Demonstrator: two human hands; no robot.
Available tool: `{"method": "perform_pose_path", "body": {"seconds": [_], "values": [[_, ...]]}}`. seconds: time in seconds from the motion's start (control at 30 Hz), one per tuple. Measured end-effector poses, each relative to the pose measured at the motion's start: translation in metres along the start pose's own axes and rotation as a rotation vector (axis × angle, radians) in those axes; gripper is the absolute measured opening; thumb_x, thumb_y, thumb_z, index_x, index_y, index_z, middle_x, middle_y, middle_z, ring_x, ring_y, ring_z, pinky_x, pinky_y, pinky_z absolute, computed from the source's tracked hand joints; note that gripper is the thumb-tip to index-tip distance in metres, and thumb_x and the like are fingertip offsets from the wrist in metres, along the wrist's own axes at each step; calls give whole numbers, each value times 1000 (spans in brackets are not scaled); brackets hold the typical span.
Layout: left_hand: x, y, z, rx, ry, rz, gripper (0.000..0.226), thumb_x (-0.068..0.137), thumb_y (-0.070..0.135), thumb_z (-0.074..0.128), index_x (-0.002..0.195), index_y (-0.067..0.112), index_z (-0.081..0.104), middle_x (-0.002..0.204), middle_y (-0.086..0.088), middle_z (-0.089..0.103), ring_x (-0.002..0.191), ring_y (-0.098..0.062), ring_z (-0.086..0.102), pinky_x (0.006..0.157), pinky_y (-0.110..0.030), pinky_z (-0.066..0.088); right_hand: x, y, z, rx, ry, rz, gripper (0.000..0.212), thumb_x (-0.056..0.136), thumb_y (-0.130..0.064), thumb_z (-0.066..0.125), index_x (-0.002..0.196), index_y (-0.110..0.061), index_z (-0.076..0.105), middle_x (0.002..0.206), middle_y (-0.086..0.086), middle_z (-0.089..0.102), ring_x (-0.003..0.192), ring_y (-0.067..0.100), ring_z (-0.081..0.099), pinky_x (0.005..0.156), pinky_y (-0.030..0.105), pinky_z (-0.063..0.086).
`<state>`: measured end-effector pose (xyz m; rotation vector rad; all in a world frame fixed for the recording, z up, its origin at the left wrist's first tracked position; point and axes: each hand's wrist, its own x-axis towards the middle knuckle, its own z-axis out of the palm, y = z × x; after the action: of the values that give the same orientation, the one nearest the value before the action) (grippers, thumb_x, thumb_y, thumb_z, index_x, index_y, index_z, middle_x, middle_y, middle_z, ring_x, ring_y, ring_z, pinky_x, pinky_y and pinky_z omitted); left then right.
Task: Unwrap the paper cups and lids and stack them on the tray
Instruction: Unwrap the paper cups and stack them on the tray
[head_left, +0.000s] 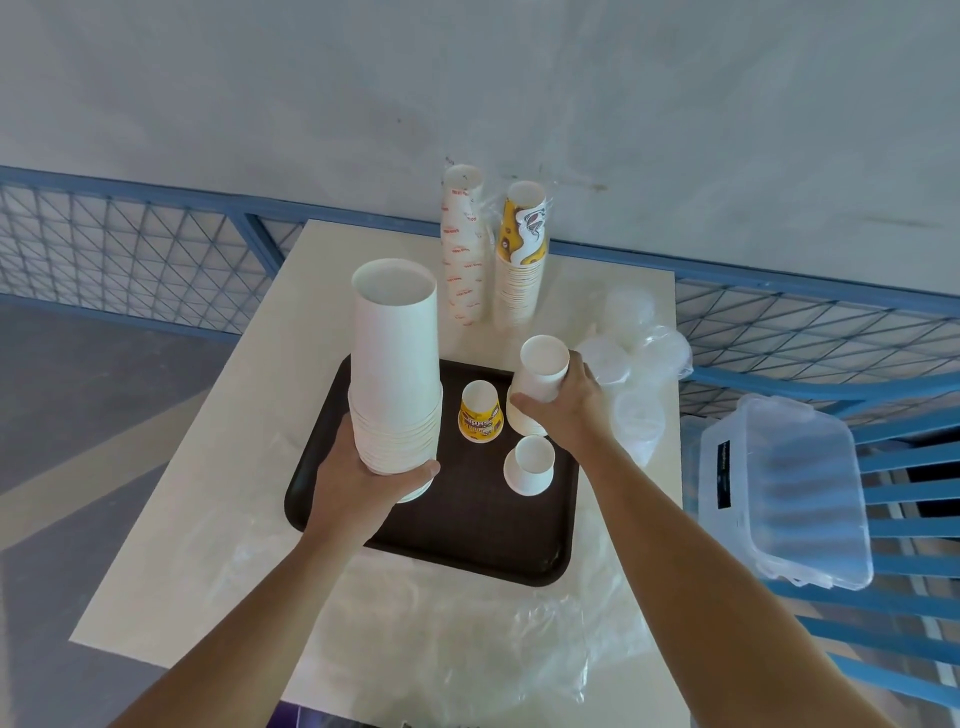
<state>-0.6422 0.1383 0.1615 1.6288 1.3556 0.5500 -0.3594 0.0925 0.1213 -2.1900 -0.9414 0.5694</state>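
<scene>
A dark brown tray (467, 540) lies on the pale table. My left hand (363, 483) grips the lower rims of a tall stack of large white paper cups (395, 358), upside down over the tray's left side. My right hand (566, 410) holds a shorter upside-down stack of white cups (540, 371) at the tray's far right. A yellow printed cup (480, 413) and a small white cup (530, 465) stand upside down on the tray. Behind it stand two wrapped stacks: one white with red print (462, 244), one yellow-topped (522, 249). Bagged clear lids (634, 358) lie to the right.
Loose clear plastic wrap (519, 639) is spread over the table's near side. A clear plastic box (795, 493) rests on a blue slatted chair (893, 525) at the right. A blue mesh railing (130, 244) runs behind the table (223, 493).
</scene>
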Motion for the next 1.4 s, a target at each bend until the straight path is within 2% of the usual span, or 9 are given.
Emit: {"method": "perform_pose_path", "body": {"seconds": [0.2,0.3,0.53,0.63,0.73,0.8,1.0,1.13,1.4], "values": [[-1,-1,1,7,1,15,101,59,36,100,145,35,47,131,18,64,123,-13,60,90,-24,49,-5,3,-8,93,38,-42,97,68,-46,93,145,-25,39,139,2,54,119,26,58,94,48,57],[-2,0,1,8,3,14,101,61,34,100,146,35,45,132,18,63,122,-12,59,90,-24,48,-9,-2,-17,119,60,-47,97,73,-51,88,151,-30,34,147,0,50,128,24,54,101,47,55],[-6,7,3,-26,-9,5,99,64,32,99,146,38,46,129,20,64,116,-5,60,88,-20,45,-34,-66,-55,330,432,-275,56,86,-45,64,134,-16,59,131,-3,57,121,18,54,96,44,53],[-8,11,3,-54,-14,4,92,63,33,99,139,44,50,124,23,67,112,8,60,84,-14,45,-53,-110,-64,456,271,-368,50,87,-39,66,132,-18,60,123,-5,62,112,15,60,89,44,55],[-8,13,2,-59,-12,13,90,61,37,100,136,48,51,121,25,68,110,12,61,86,-16,47,-72,-144,-62,359,-63,-360,78,78,-62,65,147,-28,48,130,-13,57,117,12,56,93,33,51],[-8,15,1,-47,-10,24,91,58,41,99,136,46,52,119,25,69,110,10,62,89,-20,50,-77,-157,-55,264,-141,-366,90,72,-73,64,148,-28,44,132,-16,55,117,10,55,95,33,52],[-9,20,0,3,-10,61,90,57,45,98,133,48,51,118,26,68,111,4,63,94,-31,54,-76,-171,-48,305,-139,-258,82,72,-61,84,137,-25,50,122,-9,65,110,12,62,89,35,56],[-11,20,-2,14,-10,61,91,55,49,96,134,47,51,118,25,69,112,1,64,95,-35,56,-75,-170,-50,235,-138,-271,83,72,-60,85,137,-25,49,123,-8,66,109,13,62,89,36,57],[-11,24,-1,24,-2,76,88,57,46,97,133,46,51,117,25,68,110,4,63,91,-29,55,-78,-175,-54,158,-37,-282,76,74,-57,86,132,-20,54,113,-10,64,97,9,57,66,9,39]]}}
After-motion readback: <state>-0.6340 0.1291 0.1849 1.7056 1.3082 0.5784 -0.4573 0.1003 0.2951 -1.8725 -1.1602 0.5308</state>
